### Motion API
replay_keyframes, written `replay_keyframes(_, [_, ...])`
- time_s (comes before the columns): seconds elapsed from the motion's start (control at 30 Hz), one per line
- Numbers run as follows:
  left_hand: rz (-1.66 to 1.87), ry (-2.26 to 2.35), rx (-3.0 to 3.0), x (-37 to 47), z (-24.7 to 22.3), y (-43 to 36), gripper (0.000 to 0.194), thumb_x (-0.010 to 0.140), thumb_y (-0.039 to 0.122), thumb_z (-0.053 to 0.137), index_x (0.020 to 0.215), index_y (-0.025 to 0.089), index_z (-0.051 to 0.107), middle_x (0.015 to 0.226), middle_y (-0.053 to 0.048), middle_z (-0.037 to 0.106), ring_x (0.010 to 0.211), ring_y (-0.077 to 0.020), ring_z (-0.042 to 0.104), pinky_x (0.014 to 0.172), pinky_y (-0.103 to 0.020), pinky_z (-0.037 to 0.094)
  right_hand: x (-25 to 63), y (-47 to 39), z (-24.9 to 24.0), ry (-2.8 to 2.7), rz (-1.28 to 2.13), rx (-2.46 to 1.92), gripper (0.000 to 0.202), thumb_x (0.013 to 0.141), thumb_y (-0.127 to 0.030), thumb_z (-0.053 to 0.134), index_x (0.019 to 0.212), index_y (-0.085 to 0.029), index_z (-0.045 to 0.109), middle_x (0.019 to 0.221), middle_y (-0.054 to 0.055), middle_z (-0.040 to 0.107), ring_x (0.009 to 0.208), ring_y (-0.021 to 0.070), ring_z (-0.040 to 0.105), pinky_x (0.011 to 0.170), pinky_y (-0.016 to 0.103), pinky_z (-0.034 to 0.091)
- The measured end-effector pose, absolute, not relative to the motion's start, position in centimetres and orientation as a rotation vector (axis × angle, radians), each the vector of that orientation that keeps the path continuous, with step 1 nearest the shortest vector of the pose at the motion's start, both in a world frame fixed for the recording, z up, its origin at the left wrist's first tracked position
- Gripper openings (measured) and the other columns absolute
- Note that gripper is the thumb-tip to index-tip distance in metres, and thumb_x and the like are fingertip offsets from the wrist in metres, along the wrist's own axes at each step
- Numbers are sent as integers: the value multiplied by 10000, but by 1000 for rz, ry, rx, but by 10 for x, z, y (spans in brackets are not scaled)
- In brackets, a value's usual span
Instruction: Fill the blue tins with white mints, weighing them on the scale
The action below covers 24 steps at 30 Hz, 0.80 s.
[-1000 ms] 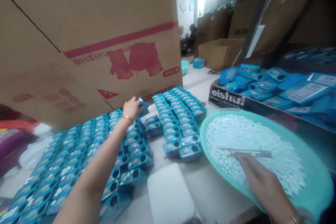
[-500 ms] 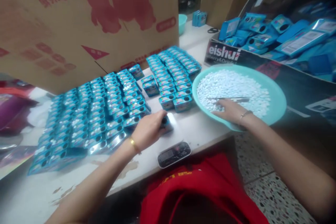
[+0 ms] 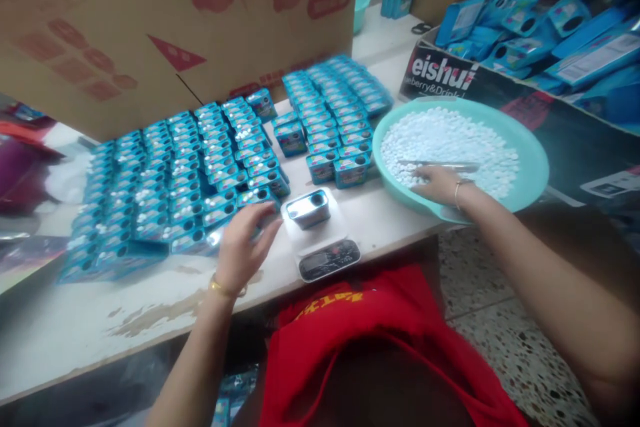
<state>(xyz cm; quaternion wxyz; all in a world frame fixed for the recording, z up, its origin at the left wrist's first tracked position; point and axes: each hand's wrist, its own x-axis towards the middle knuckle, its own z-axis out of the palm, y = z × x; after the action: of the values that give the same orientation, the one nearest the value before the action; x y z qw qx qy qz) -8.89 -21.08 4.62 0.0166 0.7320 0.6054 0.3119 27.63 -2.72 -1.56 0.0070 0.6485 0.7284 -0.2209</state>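
On the white scale [image 3: 329, 230] stands one small blue box [image 3: 309, 209] with a dark round hole in its top. To the left of the scale, my left hand [image 3: 246, 240] has its thumb and fingers apart, close to the front of the packed rows of blue boxes [image 3: 183, 180]. My right hand [image 3: 440, 183] reaches over the near rim of a turquoise basin [image 3: 534, 177]. Its fingers are closed on a thin metal tool [image 3: 445, 165] that lies over the white pellets [image 3: 445, 140].
A big cardboard carton [image 3: 120, 27] stands behind the rows. More blue boxes fill a dark carton [image 3: 560, 120] at the right. Black scissors [image 3: 421, 28] and another turquoise bowl [image 3: 362, 8] are farther back. The table edge runs above a red apron [image 3: 385, 320].
My left hand has let go of the box on the scale and moved left, its fingers opening. My right hand stays at the basin. The view has tilted down.
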Motion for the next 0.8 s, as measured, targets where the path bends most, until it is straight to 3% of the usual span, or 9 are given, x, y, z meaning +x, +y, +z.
replay_keyframes(0.13, [1021,2055,2011,-103,2,-245,232,880,325,549,1039,168,609,875,-40,663,779,-138,620,765,-272,493,284,-30,-10,2070,-1241,2500,132,726,-203,628,854,-175,631,575,20,597,548,186,614,561,304,500])
replay_keyframes(0.27, [958,2163,1805,-105,-42,-271,256,886,359,529,1013,155,617,870,-53,669,750,-144,621,745,-285,498,290,-29,-6,1995,-1641,2720,58,767,-181,603,811,-187,565,737,49,634,642,159,644,542,256,496])
replay_keyframes(0.4, [928,2182,1717,-99,-71,-284,258,897,368,500,1010,160,604,907,-71,660,806,-168,618,753,-309,498,292,-31,1,1997,-1686,2777,56,771,-172,598,757,-184,545,703,54,607,604,130,590,553,256,466])
replay_keyframes(0.53, [986,2199,1744,-94,-84,-286,236,903,340,488,1017,155,581,875,-76,627,803,-173,580,762,-336,484,282,-38,14,2093,-1419,2816,50,726,-148,623,752,-173,588,526,6,518,481,103,467,506,264,392])
replay_keyframes(0.67, [1014,2194,1753,-94,-87,-286,217,903,332,488,1009,163,573,859,-69,613,779,-168,565,743,-333,478,249,-53,37,2275,-1457,2660,76,724,-179,630,799,-174,616,514,-12,517,456,93,436,480,253,361])
replay_keyframes(0.8, [1039,2187,1767,-96,-89,-287,197,896,309,502,1002,158,572,866,-66,613,791,-170,572,753,-328,476,193,-77,69,2601,-1721,1942,146,768,-284,617,863,-174,636,539,-29,524,461,90,437,474,237,351])
